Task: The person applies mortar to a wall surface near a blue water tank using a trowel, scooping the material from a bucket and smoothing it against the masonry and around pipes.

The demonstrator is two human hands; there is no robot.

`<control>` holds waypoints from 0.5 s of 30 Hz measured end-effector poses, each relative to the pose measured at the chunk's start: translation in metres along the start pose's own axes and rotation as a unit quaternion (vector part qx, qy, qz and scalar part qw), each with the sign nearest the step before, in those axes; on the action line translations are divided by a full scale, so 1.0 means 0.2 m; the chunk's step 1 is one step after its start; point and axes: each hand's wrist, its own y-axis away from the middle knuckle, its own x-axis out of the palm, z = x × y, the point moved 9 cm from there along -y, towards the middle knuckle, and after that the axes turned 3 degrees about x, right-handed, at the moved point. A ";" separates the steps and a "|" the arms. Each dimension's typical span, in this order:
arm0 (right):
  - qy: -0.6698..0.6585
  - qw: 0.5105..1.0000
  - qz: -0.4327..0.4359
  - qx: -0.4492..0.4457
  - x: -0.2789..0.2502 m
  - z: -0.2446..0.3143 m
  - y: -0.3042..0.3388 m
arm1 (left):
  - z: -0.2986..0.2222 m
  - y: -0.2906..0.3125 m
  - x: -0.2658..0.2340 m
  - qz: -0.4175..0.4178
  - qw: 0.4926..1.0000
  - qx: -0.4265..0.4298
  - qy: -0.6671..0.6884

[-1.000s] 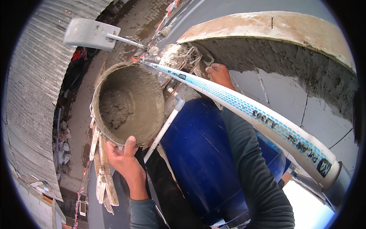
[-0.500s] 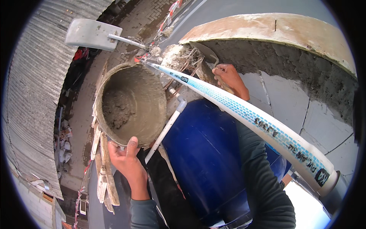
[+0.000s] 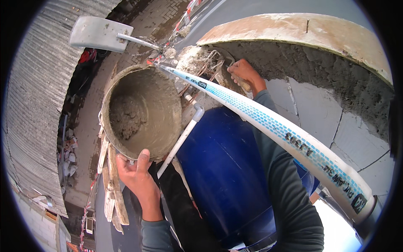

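My left hand point(image 3: 140, 180) grips the near rim of a round, mortar-caked bucket point(image 3: 167, 103), thumb over the edge. Wet grey mortar point(image 3: 128, 119) lies in the bottom of it. Beyond the white pipe, my right hand point(image 3: 247, 75) is closed around the wooden handle of a trowel point(image 3: 243, 85). The trowel's metal blade is partly visible past my fingers, beside the rough broken concrete and the left end of the curved band of grey mortar point(image 3: 302, 63).
A white pipe point(image 3: 268, 122) with blue markings crosses diagonally between my arms and the work. A thinner elbowed pipe point(image 3: 180, 145) stands beside the bucket, near a blue drum point(image 3: 222, 168). Curved board point(image 3: 294, 29) edges the mortar. Exposed wires point(image 3: 216, 63), wooden strips point(image 3: 111, 189) and corrugated roofing point(image 3: 42, 84) surround it.
My right hand and the trowel have moved a little left and up, toward the broken concrete. The bucket, still gripped by my left hand, has shifted slightly left.
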 end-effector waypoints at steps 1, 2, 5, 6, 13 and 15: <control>-0.010 1.000 0.008 0.006 0.01 0.01 -0.01 | 0.00 0.00 0.00 0.001 1.000 0.003 0.001; -0.015 1.000 0.009 0.006 0.02 0.02 -0.01 | 0.00 0.00 -0.01 -0.003 1.000 0.002 0.001; -0.017 1.000 0.008 0.008 0.03 0.01 -0.03 | -0.01 0.00 -0.01 -0.007 1.000 -0.001 -0.001; -0.011 1.000 0.007 0.009 0.05 0.01 -0.05 | -0.01 0.00 -0.01 -0.006 1.000 -0.001 -0.002; 0.070 0.989 -0.128 0.020 0.13 -0.09 -0.01 | 0.00 0.00 -0.01 -0.007 1.000 -0.005 -0.002; 0.059 0.983 -0.174 0.007 0.12 -0.08 0.07 | 0.01 0.00 0.00 0.004 1.000 -0.005 0.003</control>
